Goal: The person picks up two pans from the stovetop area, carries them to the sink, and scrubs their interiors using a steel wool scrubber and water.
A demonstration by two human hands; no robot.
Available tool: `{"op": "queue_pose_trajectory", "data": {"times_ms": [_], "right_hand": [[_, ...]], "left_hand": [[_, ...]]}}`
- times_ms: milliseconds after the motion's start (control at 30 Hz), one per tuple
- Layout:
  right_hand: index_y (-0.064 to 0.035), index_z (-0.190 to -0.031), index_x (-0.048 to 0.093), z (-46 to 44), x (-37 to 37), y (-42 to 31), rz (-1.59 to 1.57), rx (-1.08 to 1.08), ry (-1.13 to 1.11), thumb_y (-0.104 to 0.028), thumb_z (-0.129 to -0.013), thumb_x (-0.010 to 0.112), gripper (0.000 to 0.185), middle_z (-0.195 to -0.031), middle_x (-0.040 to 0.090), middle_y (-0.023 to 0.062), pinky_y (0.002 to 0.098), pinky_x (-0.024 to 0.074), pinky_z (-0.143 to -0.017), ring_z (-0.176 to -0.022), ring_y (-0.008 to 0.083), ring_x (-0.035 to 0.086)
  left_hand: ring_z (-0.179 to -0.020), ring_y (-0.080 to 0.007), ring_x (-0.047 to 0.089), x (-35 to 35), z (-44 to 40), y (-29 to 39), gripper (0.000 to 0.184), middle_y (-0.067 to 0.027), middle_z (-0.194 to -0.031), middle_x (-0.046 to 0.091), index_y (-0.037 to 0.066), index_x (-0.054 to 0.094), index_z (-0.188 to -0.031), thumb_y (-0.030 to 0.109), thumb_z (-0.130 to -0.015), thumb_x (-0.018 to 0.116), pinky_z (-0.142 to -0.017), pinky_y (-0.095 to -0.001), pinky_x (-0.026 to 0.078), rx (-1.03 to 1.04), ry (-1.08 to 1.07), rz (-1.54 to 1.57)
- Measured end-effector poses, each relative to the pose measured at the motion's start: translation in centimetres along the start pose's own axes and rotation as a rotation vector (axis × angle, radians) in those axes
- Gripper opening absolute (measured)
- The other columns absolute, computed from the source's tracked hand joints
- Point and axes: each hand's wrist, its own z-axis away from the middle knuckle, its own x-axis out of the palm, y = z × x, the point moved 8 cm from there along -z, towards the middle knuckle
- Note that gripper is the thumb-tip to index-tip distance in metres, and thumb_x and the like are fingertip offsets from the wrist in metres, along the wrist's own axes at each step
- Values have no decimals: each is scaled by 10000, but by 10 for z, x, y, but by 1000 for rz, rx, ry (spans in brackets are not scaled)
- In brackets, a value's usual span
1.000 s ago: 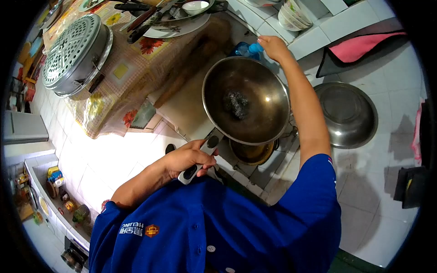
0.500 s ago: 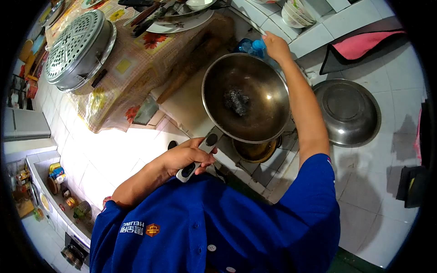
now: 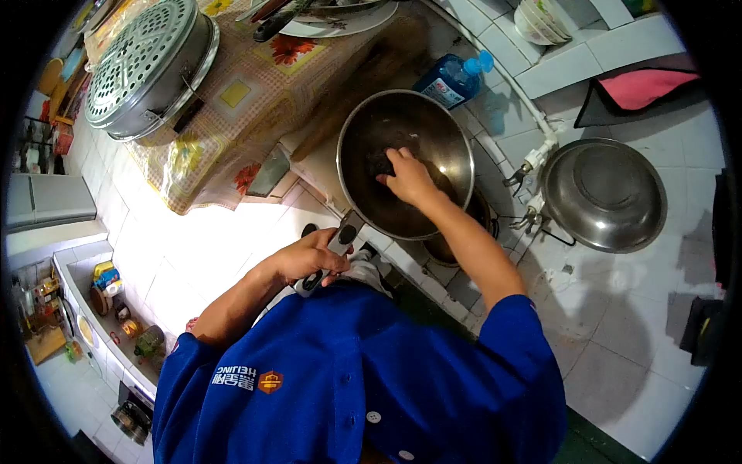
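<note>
A deep metal wok (image 3: pixel 444 139) is held out in front of me, its inside facing up. My left hand (image 3: pixel 313 259) is wrapped round the wok's grey and black handle (image 3: pixel 344 237), close to my shirt. Inside the wok, my right hand (image 3: pixel 407 176) has its fingers closed on a dark steel wool scrubber (image 3: pixel 377 162), which lies against the bottom and is partly covered by the fingers. A blue pump bottle of liquid soap (image 3: pixel 450 82) stands just behind the wok's far rim. Beneath the wok, a brownish round vessel (image 3: pixel 442 251) is mostly hidden.
Right of the wok are wall taps (image 3: pixel 529 213) and an upturned metal basin (image 3: pixel 607 193). To the left, a table with a patterned cloth (image 3: pixel 232 139) bears a steamer pot (image 3: pixel 147 69) and a plate with utensils. Stacked bowls (image 3: pixel 539 22) and a pink cloth (image 3: pixel 645 89) are at the back right.
My right hand has left the soap bottle's pump and come down into the wok, onto the scrubber. The left hand keeps its hold on the handle. The view has shifted slightly.
</note>
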Motion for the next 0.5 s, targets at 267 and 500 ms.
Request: {"op": "queue_pose_trajectory", "data": {"times_ms": [267, 500], "right_hand": [[-66, -1069, 575, 29, 51, 40, 225, 31, -288, 8, -737, 609, 342, -939, 641, 220, 492, 495, -813, -944, 415, 615], [-49, -1154, 542, -33, 76, -4, 52, -82, -25, -7, -802, 572, 355, -1040, 576, 273, 499, 509, -789, -935, 444, 600]], "left_hand": [[-509, -121, 543, -42, -1, -21, 305, -53, -745, 548, 17, 461, -1039, -9, -785, 628, -467, -239, 424, -6, 63, -75], [-487, -114, 523, -58, -2, -26, 260, -34, -663, 534, 21, 472, -992, 16, -793, 639, -462, -248, 409, -52, 53, -128]]}}
